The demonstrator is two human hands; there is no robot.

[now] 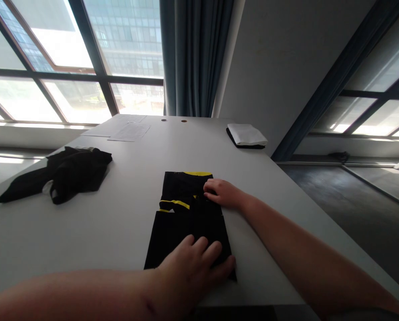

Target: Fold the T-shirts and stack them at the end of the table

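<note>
A black garment with yellow trim (186, 227) lies folded into a long narrow shape on the white table, its near part a smooth flap. My left hand (194, 272) rests across the near end, with the fingers spread and bent over the cloth near its right corner. Higher up, my right hand (222, 192) touches the right edge of the far part; thumb and fingers are slightly apart, and I cannot make out whether cloth is between them. Yellow strips show at the far edge and at the middle fold.
A crumpled black garment (75, 171) lies at the left of the table (129, 240). Papers (130, 131) are at the back left. A folded white cloth (247, 134) sits on a black one at the back right. Windows and a blue curtain (195, 58) stand behind.
</note>
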